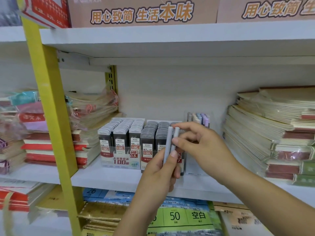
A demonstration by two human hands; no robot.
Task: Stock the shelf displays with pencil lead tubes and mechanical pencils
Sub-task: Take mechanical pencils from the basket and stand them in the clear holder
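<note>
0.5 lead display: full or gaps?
Full. The 0.5 lead display shows all three rows packed tight from front to back, with no gaps visible.

Tall notebook stack (pixel 272 130) at R, wrapped notebooks (pixel 92 106) at L, yellow upright (pixel 51 108), cardboard boxes (pixel 143 12) up top.

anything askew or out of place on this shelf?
The wrapped notebook stack left of the lead tube displays sags at a slant, and its loose plastic is crumpled. The notebook pile on the right is fanned out unevenly. The displays' rows look neat, and nothing is spilled.
</note>
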